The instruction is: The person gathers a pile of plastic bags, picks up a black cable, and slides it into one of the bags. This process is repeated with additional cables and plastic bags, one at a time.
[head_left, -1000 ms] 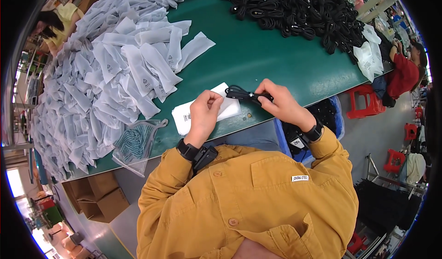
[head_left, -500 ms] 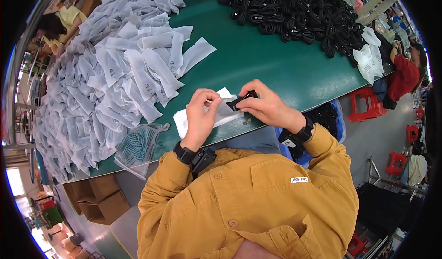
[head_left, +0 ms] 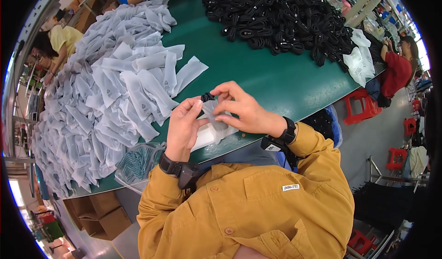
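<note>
A translucent white plastic bag (head_left: 215, 120) hangs upright between my hands, just above the near edge of the table. From its top pokes a bundled black cable (head_left: 207, 97), the rest of it apparently inside. My left hand (head_left: 183, 126) pinches the bag's upper edge beside the cable with thumb and forefinger. On the other side, my right hand (head_left: 246, 112) has its fingers closed on the bag, the forefinger close to the cable. Under them, a stack of flat white bags (head_left: 202, 139) lies on the table, partly covered by my hands.
Filled white bags (head_left: 106, 98) heap up on the left of the green table (head_left: 258, 75). Bundled black cables (head_left: 276, 19) pile at the far side. A mesh pouch with teal stripes (head_left: 138, 164) lies near the left edge. A red stool (head_left: 361, 107) stands at right; other people sit around.
Both hands have shifted left and raised the bag off the stack. The cable has gone from lying across the bag's mouth in my right hand to mostly inside the upright bag.
</note>
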Demonstrator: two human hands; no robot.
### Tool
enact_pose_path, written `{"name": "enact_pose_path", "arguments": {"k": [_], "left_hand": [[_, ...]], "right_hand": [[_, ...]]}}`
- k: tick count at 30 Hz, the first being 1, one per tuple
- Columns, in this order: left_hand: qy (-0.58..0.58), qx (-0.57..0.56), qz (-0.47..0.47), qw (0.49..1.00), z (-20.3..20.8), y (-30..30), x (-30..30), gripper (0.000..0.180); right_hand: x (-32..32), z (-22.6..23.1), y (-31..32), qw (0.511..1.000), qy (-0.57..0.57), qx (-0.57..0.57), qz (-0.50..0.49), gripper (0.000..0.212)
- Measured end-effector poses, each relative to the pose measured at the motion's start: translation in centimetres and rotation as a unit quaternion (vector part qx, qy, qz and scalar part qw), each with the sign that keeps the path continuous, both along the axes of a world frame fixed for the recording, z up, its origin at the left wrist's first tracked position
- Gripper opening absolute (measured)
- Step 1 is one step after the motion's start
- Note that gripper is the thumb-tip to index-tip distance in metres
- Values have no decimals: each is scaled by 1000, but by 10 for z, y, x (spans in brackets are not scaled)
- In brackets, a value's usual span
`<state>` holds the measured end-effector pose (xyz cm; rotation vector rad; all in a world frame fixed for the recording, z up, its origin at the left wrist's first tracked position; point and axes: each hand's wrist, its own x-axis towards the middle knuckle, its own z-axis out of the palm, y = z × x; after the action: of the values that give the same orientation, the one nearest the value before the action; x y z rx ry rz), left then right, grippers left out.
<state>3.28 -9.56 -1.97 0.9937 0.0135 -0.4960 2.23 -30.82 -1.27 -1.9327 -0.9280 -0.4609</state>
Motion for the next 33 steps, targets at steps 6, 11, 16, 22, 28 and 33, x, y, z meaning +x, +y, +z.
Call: {"name": "enact_pose_path", "arguments": {"k": [6,11,16,22,28,33], "left_hand": [[-25,-15,12,1000,9,0,6,20],[-44,-25,14,999,0,-11,10,19],[-40,5,-1,999,7,-7,9,18],[-257,316,291,866,33,70,28,19],[-403,489,203,746,21,33,1,14],[-410,479,37,775,-33,-13,-29,18]], "right_hand": [[1,17,7,992,120,27,24,28],[5,7,11,994,103,27,36,25],[17,4,8,955,255,109,106,14],[93,6,-38,976,29,35,-213,18],[172,-44,-135,842,-100,-273,-454,43],[149,-44,-110,831,1,-397,-390,49]]}}
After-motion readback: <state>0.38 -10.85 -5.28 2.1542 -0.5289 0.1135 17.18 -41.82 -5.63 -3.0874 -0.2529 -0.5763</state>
